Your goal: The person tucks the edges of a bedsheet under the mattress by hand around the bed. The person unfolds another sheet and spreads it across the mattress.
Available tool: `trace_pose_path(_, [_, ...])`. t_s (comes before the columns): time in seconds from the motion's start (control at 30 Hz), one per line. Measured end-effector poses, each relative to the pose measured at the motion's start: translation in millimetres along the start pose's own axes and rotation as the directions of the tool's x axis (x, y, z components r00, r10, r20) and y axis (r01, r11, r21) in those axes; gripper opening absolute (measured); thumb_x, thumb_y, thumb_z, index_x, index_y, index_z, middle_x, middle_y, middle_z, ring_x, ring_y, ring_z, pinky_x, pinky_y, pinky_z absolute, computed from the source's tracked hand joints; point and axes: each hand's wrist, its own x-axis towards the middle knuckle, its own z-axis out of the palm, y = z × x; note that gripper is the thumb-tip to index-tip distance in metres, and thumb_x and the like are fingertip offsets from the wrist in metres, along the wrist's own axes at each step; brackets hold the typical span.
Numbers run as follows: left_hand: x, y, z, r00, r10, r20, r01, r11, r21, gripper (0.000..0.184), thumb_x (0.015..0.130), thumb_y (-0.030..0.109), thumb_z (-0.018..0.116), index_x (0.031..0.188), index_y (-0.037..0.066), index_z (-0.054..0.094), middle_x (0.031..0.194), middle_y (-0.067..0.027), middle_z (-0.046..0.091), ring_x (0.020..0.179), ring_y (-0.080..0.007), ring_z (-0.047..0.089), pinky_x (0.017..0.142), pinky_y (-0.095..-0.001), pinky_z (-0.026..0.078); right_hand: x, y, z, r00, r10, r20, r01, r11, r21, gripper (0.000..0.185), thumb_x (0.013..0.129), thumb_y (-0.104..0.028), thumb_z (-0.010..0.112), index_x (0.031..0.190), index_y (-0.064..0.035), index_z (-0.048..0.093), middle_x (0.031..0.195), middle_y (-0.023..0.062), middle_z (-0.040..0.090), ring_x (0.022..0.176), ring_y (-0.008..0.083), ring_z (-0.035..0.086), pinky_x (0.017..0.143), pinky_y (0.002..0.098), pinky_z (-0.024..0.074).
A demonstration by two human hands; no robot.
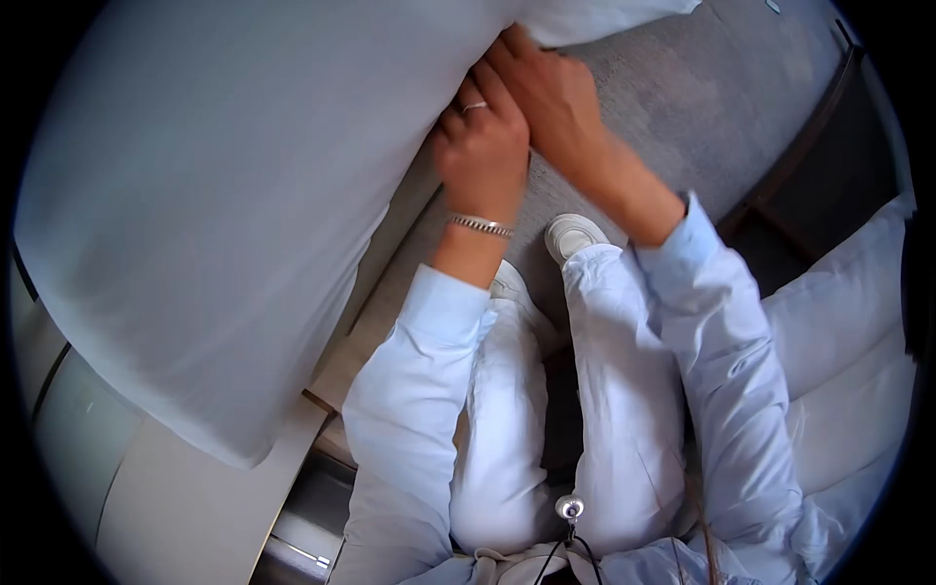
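Observation:
A large white sheet [244,195] spreads across the upper left and hangs down in a loose corner at the bottom. My left hand [483,146], with a ring and a chain bracelet, is closed at the sheet's edge, its fingertips hidden by the fabric. Right beside it and slightly farther off, my right hand [551,102] also grips the edge, fingers bent and partly out of sight. The two hands touch or nearly touch. Beyond them, a raised part of the sheet continues to the upper right.
Grey carpet [682,107] covers the floor, where my white shoes [575,237] stand. Dark wooden furniture [780,224] and pale cushions [843,322] are at the right. A light panel [195,487] and an open compartment [312,512] lie at the lower left.

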Motion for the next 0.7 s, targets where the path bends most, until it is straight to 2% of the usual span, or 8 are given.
trace_pose_path(0.07, [4.4,10.0,-0.3,1.000,-0.014,0.027,0.009,0.984,0.179,0.043,0.072,0.018,0.058,0.112,0.003,0.054,0.092,-0.0080,0.059,0.064,-0.0188,0.060,0.054,-0.0275,0.050,6.3,17.2,-2.0,0.993,-0.083,0.079,0.080,0.996,0.047,0.023,0.073,-0.015,0.056,0.096,-0.0130,0.059,0.104,0.0059,0.055,0.056,0.0188,0.060,0.042,0.0292,0.0462])
trace_pose_path(0.1, [6.6,9.1,-3.7,0.999,-0.029,0.024,0.024,0.984,0.176,0.043,0.072,0.018,0.058,0.112,0.003,0.054,0.092,-0.0080,0.059,0.064,-0.0188,0.060,0.054,-0.0275,0.050,12.3,24.4,-7.0,0.975,-0.179,0.132,0.165,0.980,0.109,0.023,0.074,-0.014,0.055,0.097,-0.0124,0.058,0.103,0.0052,0.055,0.058,0.0211,0.060,0.045,0.0306,0.0472])
trace_pose_path(0.13, [10.5,8.2,-4.8,1.000,-0.008,0.004,0.007,0.977,0.212,0.043,0.072,0.017,0.057,0.112,0.003,0.054,0.091,-0.0085,0.059,0.063,-0.0187,0.059,0.053,-0.0264,0.050,19.2,30.4,-16.3,0.974,-0.146,0.174,0.106,0.969,0.221,0.029,0.072,-0.011,0.057,0.100,-0.0119,0.058,0.102,0.0046,0.055,0.061,0.0248,0.060,0.049,0.0323,0.0479])
trace_pose_path(0.23, [12.9,2.1,-2.3,1.000,0.000,0.009,-0.002,0.976,0.219,0.042,0.073,0.017,0.056,0.113,0.003,0.054,0.092,-0.0106,0.058,0.062,-0.0197,0.058,0.051,-0.0245,0.049,20.0,39.4,-18.2,0.963,-0.208,0.174,0.156,0.950,0.270,0.035,0.072,-0.010,0.057,0.107,-0.0122,0.053,0.101,0.0051,0.054,0.070,0.0281,0.060,0.054,0.0364,0.0477])
trace_pose_path(0.27, [13.1,-1.5,-3.1,0.999,0.013,0.049,-0.023,0.976,0.218,0.043,0.073,0.017,0.056,0.113,0.003,0.053,0.092,-0.0108,0.058,0.061,-0.0202,0.058,0.051,-0.0251,0.049,9.3,36.7,-21.8,0.974,-0.147,0.171,0.096,0.956,0.276,0.049,0.069,-0.003,0.056,0.116,-0.0138,0.050,0.116,0.0030,0.052,0.070,0.0279,0.060,0.054,0.0354,0.0487])
trace_pose_path(0.4, [12.9,-4.5,5.5,0.994,0.055,0.099,-0.078,0.965,0.250,0.046,0.072,0.015,0.055,0.116,0.002,0.052,0.095,-0.0127,0.058,0.063,-0.0210,0.058,0.053,-0.0259,0.050,-17.3,47.4,-14.3,0.987,0.067,0.146,-0.085,0.989,0.123,0.065,0.063,0.002,0.058,0.125,-0.0149,0.045,0.137,-0.0008,0.038,0.070,0.0288,0.061,0.053,0.0356,0.0494])
trace_pose_path(0.5, [10.8,12.1,4.9,0.997,0.064,0.042,-0.073,0.965,0.251,0.048,0.072,0.014,0.054,0.117,0.001,0.052,0.097,-0.0155,0.058,0.065,-0.0216,0.058,0.054,-0.0257,0.049,7.7,33.2,-30.3,0.956,0.262,0.135,-0.279,0.951,0.129,0.068,0.062,0.004,0.058,0.127,-0.0126,0.043,0.136,0.0007,0.039,0.070,0.0302,0.062,0.054,0.0373,0.0504])
trace_pose_path(0.7, [13.4,6.8,-5.9,0.996,0.079,0.039,-0.087,0.952,0.293,0.046,0.073,0.012,0.052,0.117,0.000,0.052,0.097,-0.0163,0.058,0.065,-0.0229,0.058,0.054,-0.0270,0.049,38.2,49.7,-17.8,0.984,0.139,0.111,-0.161,0.963,0.218,0.035,0.065,0.001,0.054,0.100,-0.0030,0.052,0.109,0.0103,0.055,0.075,0.0354,0.060,0.061,0.0432,0.0501])
